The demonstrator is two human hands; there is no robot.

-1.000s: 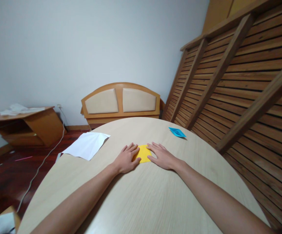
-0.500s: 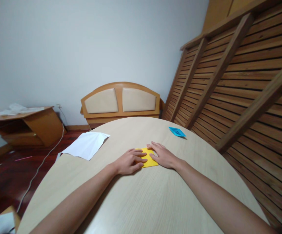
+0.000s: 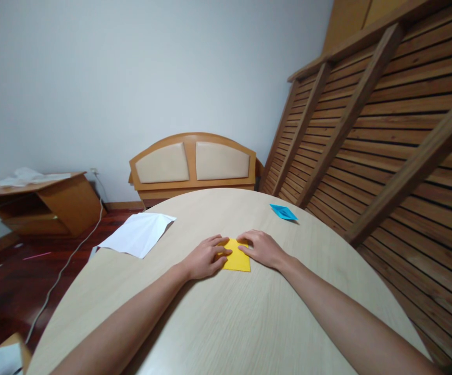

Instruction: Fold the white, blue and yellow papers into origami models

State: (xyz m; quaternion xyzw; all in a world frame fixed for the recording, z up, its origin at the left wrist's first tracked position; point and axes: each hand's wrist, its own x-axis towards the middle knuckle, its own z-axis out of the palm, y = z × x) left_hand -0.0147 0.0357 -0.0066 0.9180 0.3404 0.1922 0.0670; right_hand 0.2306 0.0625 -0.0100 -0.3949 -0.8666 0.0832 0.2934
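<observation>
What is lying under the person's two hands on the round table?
A folded yellow paper lies flat on the table. The left hand covers its left edge and the right hand its far right corner, so those parts are hidden.

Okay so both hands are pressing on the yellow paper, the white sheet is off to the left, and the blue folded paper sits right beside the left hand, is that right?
Not quite. The blue folded paper lies apart from both hands, farther back on the table and to the right. The head view shows it. The rest holds: left hand and right hand press on the yellow paper, and the white sheet is to the left.
</observation>
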